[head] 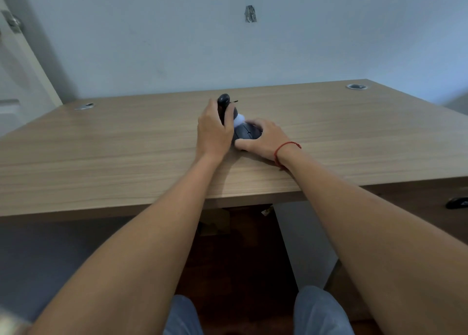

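A dark computer mouse (247, 133) lies on the wooden desk (126, 157) near its middle. My right hand (263, 138) curls over it, thumb along its near side. My left hand (215, 129) grips an upright black object with a rounded top (223, 101), just left of the mouse. A small white tuft (239, 120) shows between that object and the mouse; what it belongs to is unclear. A red string circles my right wrist.
Two round cable grommets sit in the desk's back corners, one at the left (84, 106) and one at the right (357, 86). A pale wall stands behind the desk. A dark object (457, 203) lies low at the right edge. My knees show under the desk.
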Demonstrator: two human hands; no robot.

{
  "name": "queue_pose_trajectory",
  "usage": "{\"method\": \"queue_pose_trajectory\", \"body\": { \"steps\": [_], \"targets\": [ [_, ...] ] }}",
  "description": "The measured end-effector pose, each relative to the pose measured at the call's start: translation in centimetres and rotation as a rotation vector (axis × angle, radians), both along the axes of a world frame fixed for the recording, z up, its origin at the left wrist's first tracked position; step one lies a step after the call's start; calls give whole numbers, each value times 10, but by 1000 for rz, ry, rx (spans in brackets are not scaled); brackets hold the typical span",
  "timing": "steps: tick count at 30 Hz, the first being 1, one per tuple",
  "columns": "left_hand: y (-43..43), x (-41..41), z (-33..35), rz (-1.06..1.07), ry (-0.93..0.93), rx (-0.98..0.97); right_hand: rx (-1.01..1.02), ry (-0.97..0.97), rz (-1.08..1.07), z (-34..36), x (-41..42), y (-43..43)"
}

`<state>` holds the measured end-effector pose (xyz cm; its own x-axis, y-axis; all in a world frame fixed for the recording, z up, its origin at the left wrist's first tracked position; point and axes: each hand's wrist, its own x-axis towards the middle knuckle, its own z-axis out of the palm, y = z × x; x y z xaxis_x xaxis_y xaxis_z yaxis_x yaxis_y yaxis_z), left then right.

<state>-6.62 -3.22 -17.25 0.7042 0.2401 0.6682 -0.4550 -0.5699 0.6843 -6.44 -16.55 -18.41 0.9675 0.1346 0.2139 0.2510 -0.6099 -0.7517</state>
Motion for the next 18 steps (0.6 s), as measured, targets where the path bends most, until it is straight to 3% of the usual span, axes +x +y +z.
{"method": "queue_pose_trajectory", "body": {
  "steps": [5, 11, 15, 18],
  "targets": [
    [5, 8, -5, 197, 165, 106, -42, 27, -19, 1, 0, -1],
    [0, 0, 0, 23, 16, -54, -17, 23, 15, 0, -1, -1],
    [4, 2, -2, 197, 159, 19, -34, 8, 30, 1, -3, 0],
    [3, 1, -2, 208, 140, 81, -32, 3, 13, 0, -2, 0]
  ]
}}
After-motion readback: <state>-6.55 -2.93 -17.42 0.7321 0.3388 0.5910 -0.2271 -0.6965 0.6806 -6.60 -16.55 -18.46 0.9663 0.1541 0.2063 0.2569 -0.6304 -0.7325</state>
